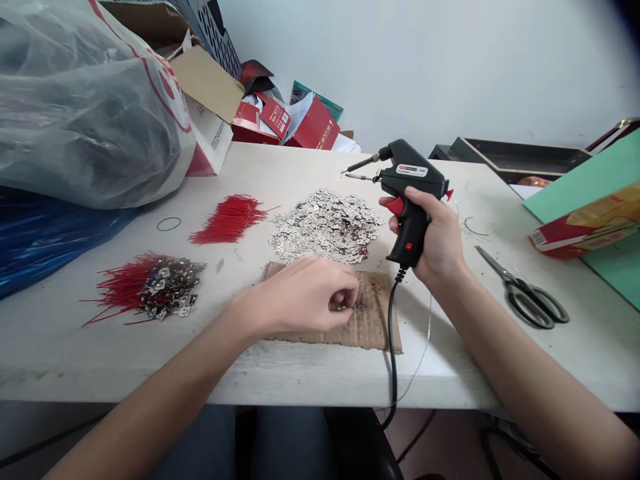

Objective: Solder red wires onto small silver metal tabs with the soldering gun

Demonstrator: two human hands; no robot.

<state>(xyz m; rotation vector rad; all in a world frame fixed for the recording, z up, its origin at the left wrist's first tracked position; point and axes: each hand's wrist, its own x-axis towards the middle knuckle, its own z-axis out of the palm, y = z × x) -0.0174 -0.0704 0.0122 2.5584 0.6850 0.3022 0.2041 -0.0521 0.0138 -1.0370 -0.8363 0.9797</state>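
Fingers of the right hand (443,243) gripped a black solder gun (407,185) above the table (325,365); its white label (411,171) was too small to read. The left hand (300,293) curled over cardboard (383,327); I couldn't tell if it held anything. Bare table ran to the front edge.

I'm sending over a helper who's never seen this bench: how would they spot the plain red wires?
Start with the white table and find the big heap of small metal plates beyond the left hand. Just left of it lies a neat bundle, the plain red wires. Unlike the nearer red bunch, it shows no metal pieces at its ends.
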